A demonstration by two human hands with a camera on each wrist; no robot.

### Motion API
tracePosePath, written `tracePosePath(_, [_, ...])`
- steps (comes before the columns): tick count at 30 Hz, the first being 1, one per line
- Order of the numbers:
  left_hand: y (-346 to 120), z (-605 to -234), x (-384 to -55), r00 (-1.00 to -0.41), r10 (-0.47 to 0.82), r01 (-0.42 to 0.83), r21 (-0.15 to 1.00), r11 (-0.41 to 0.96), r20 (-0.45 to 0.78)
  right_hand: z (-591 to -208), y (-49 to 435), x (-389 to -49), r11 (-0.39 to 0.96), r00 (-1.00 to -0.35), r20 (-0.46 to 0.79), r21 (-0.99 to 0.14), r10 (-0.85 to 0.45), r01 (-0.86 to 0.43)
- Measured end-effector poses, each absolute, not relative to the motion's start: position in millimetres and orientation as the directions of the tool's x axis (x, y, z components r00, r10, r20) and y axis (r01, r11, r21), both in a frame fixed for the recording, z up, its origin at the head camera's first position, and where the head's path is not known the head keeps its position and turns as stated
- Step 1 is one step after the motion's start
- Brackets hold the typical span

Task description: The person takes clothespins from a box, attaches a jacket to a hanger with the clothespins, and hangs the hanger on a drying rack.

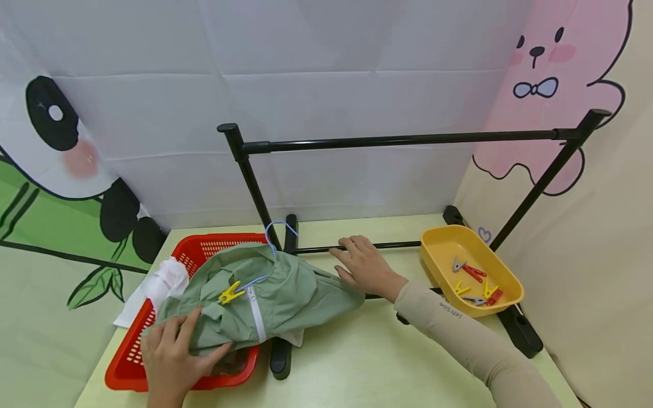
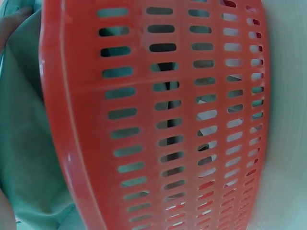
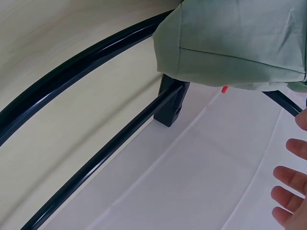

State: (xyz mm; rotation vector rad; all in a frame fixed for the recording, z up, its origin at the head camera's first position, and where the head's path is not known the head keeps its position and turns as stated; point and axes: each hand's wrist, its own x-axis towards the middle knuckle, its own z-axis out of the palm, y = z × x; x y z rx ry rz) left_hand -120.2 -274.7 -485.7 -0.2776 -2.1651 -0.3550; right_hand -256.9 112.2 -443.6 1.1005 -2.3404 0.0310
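A light green garment (image 1: 301,294) with a white zipper lies bunched over a red basket (image 1: 124,368). The hook of a blue hanger (image 1: 270,226) rises from its top, and a yellow clothespin (image 1: 231,293) sits by the hanger's lower part. My left hand (image 1: 173,351) rests on the garment's near left side, thumb spread away from the fingers; in the left wrist view the basket wall (image 2: 81,120) hides most of it. My right hand (image 1: 369,266) is beside the garment's right end, fingers extended and apart with nothing between them, as the right wrist view also shows.
A black rack (image 1: 408,140) stands behind and around the garment, its lower bar (image 1: 398,245) passing behind my right hand. At right, a yellow tub (image 1: 439,249) holds several clothespins (image 1: 474,272). White cloth (image 1: 163,283) hangs over the basket's left side.
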Motion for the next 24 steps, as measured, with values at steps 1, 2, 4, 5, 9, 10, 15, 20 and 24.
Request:
tracePosePath(1, [-275,-486,-120,-0.572,0.068,0.324,0.15,0.934,0.817,-444,113,-257,0.668,-0.518,0.484,0.208,-0.705,-0.714])
tracePosePath(2, [-275,-486,-121,-0.571,0.068,0.324,0.149,0.934,0.818,-444,114,-257,0.671,-0.521,0.483,0.21,-0.704,-0.712])
tracePosePath(4, [-275,-486,-121,-0.571,0.07,0.324,0.146,0.935,0.818,-444,116,-257,0.676,-0.525,0.483,0.211,-0.7,-0.706])
tracePosePath(5, [-275,-486,-121,-0.57,0.071,0.324,0.145,0.935,0.819,-444,117,-257,0.679,-0.528,0.484,0.211,-0.698,-0.703])
tracePosePath(9, [-275,-485,-121,-0.572,0.072,0.324,0.144,0.935,0.817,-445,123,-256,0.691,-0.541,0.482,0.213,-0.69,-0.691])
tracePosePath(10, [-275,-485,-121,-0.574,0.071,0.323,0.145,0.935,0.816,-445,124,-256,0.693,-0.543,0.482,0.214,-0.688,-0.688])
tracePosePath(15, [-275,-486,-120,-0.572,0.07,0.323,0.145,0.935,0.818,-447,131,-257,0.707,-0.556,0.484,0.214,-0.676,-0.674])
tracePosePath(20, [-275,-487,-121,-0.566,0.069,0.326,0.146,0.934,0.821,-450,137,-259,0.716,-0.562,0.492,0.206,-0.665,-0.667])
tracePosePath(24, [-275,-488,-122,-0.558,0.068,0.328,0.145,0.933,0.827,-450,143,-259,0.722,-0.561,0.505,0.205,-0.656,-0.66])
